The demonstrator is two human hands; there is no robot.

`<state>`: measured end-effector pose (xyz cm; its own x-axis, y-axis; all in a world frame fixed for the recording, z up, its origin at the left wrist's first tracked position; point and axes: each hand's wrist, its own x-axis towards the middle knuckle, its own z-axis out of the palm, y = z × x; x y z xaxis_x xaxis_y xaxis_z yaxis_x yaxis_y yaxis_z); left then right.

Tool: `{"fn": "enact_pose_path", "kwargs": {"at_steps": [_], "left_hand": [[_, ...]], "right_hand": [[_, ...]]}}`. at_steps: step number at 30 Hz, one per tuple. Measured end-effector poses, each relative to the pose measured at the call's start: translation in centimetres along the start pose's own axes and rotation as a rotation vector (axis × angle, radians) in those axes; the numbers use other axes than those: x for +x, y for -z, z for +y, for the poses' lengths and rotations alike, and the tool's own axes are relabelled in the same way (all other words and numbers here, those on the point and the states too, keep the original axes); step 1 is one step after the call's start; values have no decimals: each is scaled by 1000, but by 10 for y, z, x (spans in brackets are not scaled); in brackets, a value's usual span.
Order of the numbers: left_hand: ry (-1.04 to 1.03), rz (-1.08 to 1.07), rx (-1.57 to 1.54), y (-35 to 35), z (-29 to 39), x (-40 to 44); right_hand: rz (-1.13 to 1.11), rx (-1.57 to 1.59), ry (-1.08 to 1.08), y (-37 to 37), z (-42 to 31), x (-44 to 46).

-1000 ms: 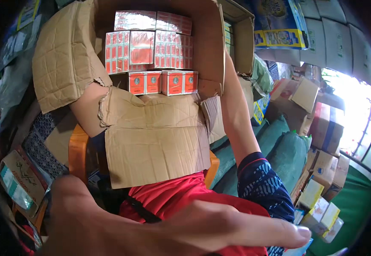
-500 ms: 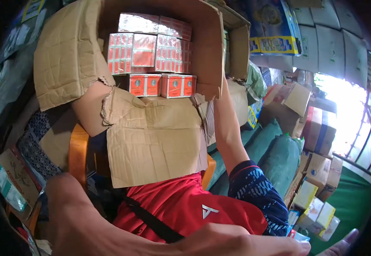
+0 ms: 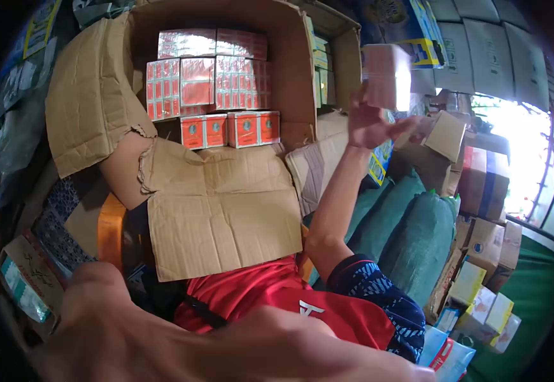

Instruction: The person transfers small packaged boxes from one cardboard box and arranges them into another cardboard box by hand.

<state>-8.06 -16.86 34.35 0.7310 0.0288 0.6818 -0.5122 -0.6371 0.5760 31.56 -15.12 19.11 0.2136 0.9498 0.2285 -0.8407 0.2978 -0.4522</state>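
My right hand (image 3: 376,124) is raised to the right of the open cardboard box (image 3: 293,83). It is on a blurred, shiny pale-pink wrapped pack (image 3: 388,76), which sits above the palm while the thumb side spreads out to the right. My left forearm (image 3: 124,169) passes behind a torn cardboard flap (image 3: 223,216), which hides the left hand. Inside the box, plastic-wrapped red and white packs (image 3: 244,81) are stacked in rows. In front of them stand small red boxes (image 3: 255,129) with a round emblem.
Another open carton (image 3: 347,70) stands behind the box, with yellow-green packs inside. Green sacks (image 3: 417,245) lie to the right, beside cartons (image 3: 484,242) and yellow-white boxes (image 3: 481,312). An orange wooden chair part (image 3: 111,229) shows at left. A large blurred skin-coloured shape crosses the bottom.
My right hand, hidden behind the box wall before, has come out and up to the right with the wrapped pack. My left arm stays behind the flap. The view has shifted slightly.
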Motion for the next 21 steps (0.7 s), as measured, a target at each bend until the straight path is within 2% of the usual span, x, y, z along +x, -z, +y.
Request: {"fn": "enact_pose_path", "kwargs": {"at_steps": [2,14,16,18,19,20,21], "left_hand": [[11,10,2,-6,2,4],[70,55,216,31,-12,-3],[119,129,332,49,-23,-5],[210,325,458,67,-41,-11],[276,456,441,75,-52,-9],[321,574,-179,81,-63,-13],[368,650,-359,85,-73,-19]], "right_hand": [[-74,22,26,-38,7,-2],[-151,285,-181,-55,69,-31],[-162,331,-216,-57,77,-37],[-144,345,-243,-52,84,-40],[-111,216,-280,-52,84,-40],[115,334,-240,-57,90,-52],[102,301,-248,-55,95,-50]]}}
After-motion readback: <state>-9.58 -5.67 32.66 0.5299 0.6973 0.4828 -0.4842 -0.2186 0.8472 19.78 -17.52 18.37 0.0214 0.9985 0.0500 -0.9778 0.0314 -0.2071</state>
